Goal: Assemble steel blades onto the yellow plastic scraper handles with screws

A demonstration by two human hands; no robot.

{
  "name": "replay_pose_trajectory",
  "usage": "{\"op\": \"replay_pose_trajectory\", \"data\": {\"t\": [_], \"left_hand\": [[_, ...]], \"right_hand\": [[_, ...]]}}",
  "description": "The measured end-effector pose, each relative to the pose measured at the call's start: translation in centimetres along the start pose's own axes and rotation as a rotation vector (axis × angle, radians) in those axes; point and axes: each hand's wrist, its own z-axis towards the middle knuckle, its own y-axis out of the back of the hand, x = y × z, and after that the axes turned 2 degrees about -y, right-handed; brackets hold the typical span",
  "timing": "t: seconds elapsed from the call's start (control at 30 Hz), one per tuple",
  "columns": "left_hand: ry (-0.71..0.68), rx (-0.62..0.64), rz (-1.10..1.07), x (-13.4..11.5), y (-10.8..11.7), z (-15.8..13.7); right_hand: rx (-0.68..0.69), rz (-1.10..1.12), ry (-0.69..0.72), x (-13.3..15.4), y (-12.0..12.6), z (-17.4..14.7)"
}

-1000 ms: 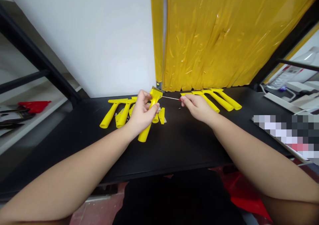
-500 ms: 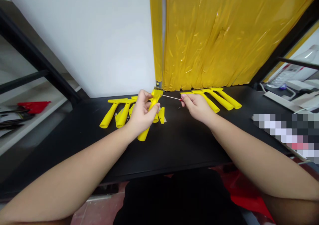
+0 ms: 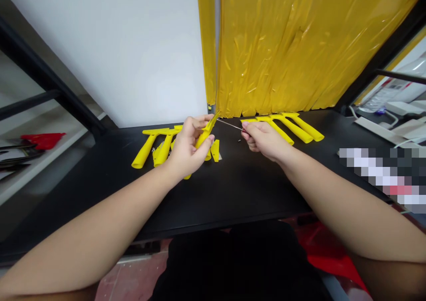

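My left hand [image 3: 189,148] is closed around a yellow scraper [image 3: 204,136], its head turned nearly edge-on and its handle pointing down toward me. A thin screwdriver [image 3: 229,124] is pinched in my right hand [image 3: 266,139], whose fingers hide most of its dark red handle. The screwdriver's tip reaches the scraper's head; whether it sits in a screw is too small to tell. Beyond my left hand lie more yellow scrapers [image 3: 146,150] and small yellow plates [image 3: 215,151]. Several further yellow scrapers [image 3: 296,130] rest behind my right hand. A tiny screw-like piece [image 3: 239,140] lies between the hands.
Everything lies on a black tabletop [image 3: 233,190]. A white panel [image 3: 140,57] and a yellow-wrapped panel [image 3: 266,48] stand along its back edge. Black frame bars [image 3: 29,48] rise at the sides. A shelf with a red item [image 3: 43,140] is at the left.
My left hand has turned the scraper, so its head now shows edge-on instead of its broad face. The screwdriver stays against the head, its shaft tilted a little more steeply.
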Motion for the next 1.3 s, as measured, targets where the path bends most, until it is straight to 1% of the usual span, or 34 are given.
{"op": "replay_pose_trajectory", "data": {"t": [0.03, 0.07, 0.1, 0.13, 0.23, 0.3, 0.33, 0.37, 0.43, 0.53, 0.57, 0.6, 0.63, 0.67, 0.73, 0.83, 0.9, 0.97, 1.0, 1.03, 1.1, 1.23, 1.3], "left_hand": [[-0.039, 0.015, 0.017, 0.0, 0.1, 0.0], [-0.058, 0.028, 0.027, 0.0, 0.2, 0.0], [-0.056, 0.035, 0.033, -0.1, 0.3, 0.0], [-0.034, 0.032, 0.034, -0.2, 0.4, 0.1], [0.084, -0.008, 0.012, -0.4, 0.2, 0.2], [0.15, -0.037, 0.0, -0.4, 0.1, 0.4], [0.164, -0.043, -0.003, -0.4, 0.1, 0.4], [0.164, -0.041, -0.008, -0.5, 0.1, 0.4], [0.122, -0.021, -0.025, -0.6, 0.2, 0.4], [0.01, 0.025, -0.03, -0.7, 0.6, 0.4], [-0.019, 0.036, -0.015, -0.7, 0.7, 0.4], [-0.042, 0.044, 0.006, -0.7, 0.8, 0.4], [-0.058, 0.051, 0.027, -0.6, 0.9, 0.4], [-0.068, 0.054, 0.04, -0.5, 0.9, 0.4], [-0.069, 0.066, 0.047, -0.3, 0.7, 0.2], [-0.023, 0.077, 0.014, 0.0, 0.0, -0.2], [0.006, 0.061, -0.01, 0.1, -0.4, -0.4], [0.005, 0.052, -0.019, 0.0, -0.7, -0.6], [-0.009, 0.053, -0.015, -0.1, -0.7, -0.6], [-0.027, 0.056, -0.004, -0.2, -0.6, -0.6], [-0.058, 0.07, 0.03, -0.5, -0.4, -0.5], [-0.136, 0.103, 0.106, -1.2, 0.5, -0.1], [-0.18, 0.122, 0.124, -1.4, 1.1, 0.1]], "right_hand": [[0.051, 0.087, -0.065, 0.0, 0.0, 0.0], [0.076, 0.124, -0.088, 0.1, 0.0, 0.0], [0.071, 0.101, -0.065, 0.1, -0.1, -0.1], [0.041, 0.028, -0.001, 0.1, -0.1, -0.1], [-0.085, -0.307, 0.239, 0.2, -0.3, -0.4], [-0.111, -0.449, 0.311, 0.3, -0.4, -0.6], [-0.104, -0.463, 0.317, 0.4, -0.4, -0.6], [-0.084, -0.434, 0.305, 0.4, -0.4, -0.6], [0.006, -0.242, 0.208, 0.6, -0.3, -0.6], [0.238, 0.17, -0.064, 0.8, 0.3, -0.5], [0.306, 0.263, -0.134, 0.9, 0.5, -0.5], [0.35, 0.315, -0.174, 0.9, 0.6, -0.5], [0.366, 0.329, -0.184, 0.8, 0.7, -0.5], [0.351, 0.309, -0.166, 0.8, 0.8, -0.4], [0.242, 0.165, -0.056, 0.6, 0.6, -0.5], [0.038, -0.205, 0.216, 0.3, 0.2, -0.6], [-0.046, -0.395, 0.36, 0.3, 0.1, -0.8], [-0.088, -0.469, 0.419, 0.3, 0.1, -0.8], [-0.096, -0.464, 0.426, 0.4, 0.1, -0.8], [-0.093, -0.431, 0.421, 0.4, 0.1, -0.8], [-0.033, -0.291, 0.361, 0.4, 0.2, -0.8], [0.217, 0.166, 0.093, 0.9, 0.1, -0.9], [0.326, 0.346, -0.014, 1.3, 0.2, -1.2]]}}
